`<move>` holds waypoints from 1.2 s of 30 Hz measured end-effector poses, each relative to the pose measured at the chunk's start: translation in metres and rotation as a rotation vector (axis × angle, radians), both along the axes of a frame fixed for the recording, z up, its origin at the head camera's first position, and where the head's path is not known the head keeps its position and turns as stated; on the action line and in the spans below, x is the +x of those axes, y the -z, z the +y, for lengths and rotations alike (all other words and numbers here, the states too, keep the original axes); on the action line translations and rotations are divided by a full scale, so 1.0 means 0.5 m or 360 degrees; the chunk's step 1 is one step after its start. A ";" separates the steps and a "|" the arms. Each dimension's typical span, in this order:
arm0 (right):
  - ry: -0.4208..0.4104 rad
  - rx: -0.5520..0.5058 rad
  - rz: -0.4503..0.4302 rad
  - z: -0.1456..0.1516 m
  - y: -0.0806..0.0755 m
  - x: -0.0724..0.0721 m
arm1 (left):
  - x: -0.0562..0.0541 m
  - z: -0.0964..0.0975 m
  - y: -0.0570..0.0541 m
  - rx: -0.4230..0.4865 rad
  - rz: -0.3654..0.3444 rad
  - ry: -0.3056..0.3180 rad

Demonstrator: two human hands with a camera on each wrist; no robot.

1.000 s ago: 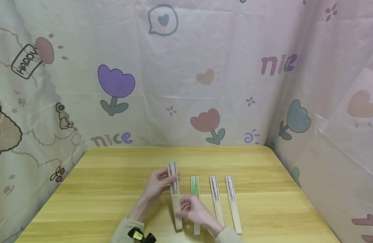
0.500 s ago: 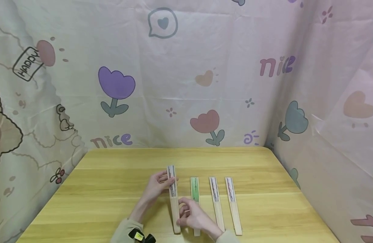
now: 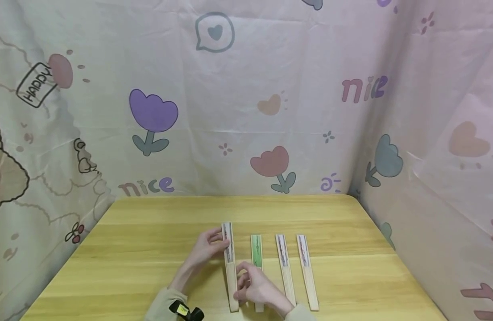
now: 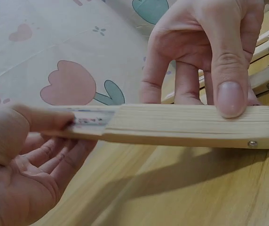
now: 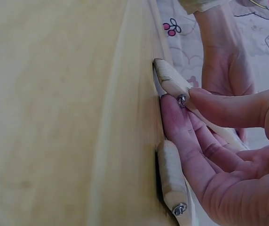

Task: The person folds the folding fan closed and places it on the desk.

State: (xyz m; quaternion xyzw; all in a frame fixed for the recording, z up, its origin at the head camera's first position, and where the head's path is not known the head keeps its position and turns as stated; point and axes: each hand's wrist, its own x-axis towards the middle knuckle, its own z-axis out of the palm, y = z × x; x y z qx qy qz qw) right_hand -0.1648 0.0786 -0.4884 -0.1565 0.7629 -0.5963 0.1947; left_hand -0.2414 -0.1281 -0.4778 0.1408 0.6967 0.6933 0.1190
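My left hand (image 3: 202,248) pinches the printed upper part of a closed folding fan (image 3: 231,281), thumb on top and fingers beneath. Pale wooden slats and a rivet (image 4: 252,143) show at its lower end in the left wrist view. At that end my right hand (image 3: 257,284) grips the fan between thumb and fingers. Seen from the right wrist, its thumb (image 5: 238,110) lies by the rivet. The fan is tilted, raised off the table at least at its printed end. Just to its right lies a green-printed folding fan (image 3: 256,252), partly hidden by my right hand.
Two more closed folding fans, one (image 3: 284,265) beside the green one and another (image 3: 308,276) farther right, lie roughly parallel on the wooden table (image 3: 150,209). A printed cloth (image 3: 214,89) hangs behind the table and along both sides.
The held fan has come down slightly toward the table's near side, both hands staying on it. My right hand has shifted a little down with it. The other fans lie still.
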 end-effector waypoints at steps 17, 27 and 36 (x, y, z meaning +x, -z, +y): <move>0.0055 0.0002 -0.0004 0.002 0.000 -0.001 | -0.013 0.002 0.013 -0.0088 0.0019 -0.0160; 0.0066 0.0000 -0.0007 -0.005 -0.001 -0.001 | -0.009 -0.002 0.027 -0.0165 0.0037 -0.0088; 0.0065 0.0014 0.0009 0.002 -0.011 -0.002 | 0.008 0.000 0.025 -0.0362 0.0071 -0.0311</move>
